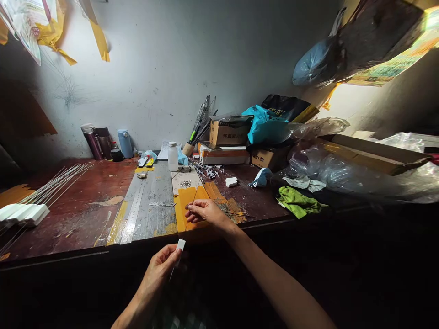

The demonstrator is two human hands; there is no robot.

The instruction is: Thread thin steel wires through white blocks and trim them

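My left hand is closed around a small white block just in front of the table edge, thumb on its near face. A thin dark rod runs up from the top of the block, tilted to the right. A pale thin length sticks out below the block; whether it is the same rod I cannot tell. Above and to the right, my right hand pinches the rod between thumb and fingers, over an orange-yellow taped patch of the tabletop.
At the left lie white blocks with long thin rods. A steel ruler is on a grey strip. Behind stand a white bottle, flasks and cardboard boxes. Rightward are small white pieces, a mask and a green cloth.
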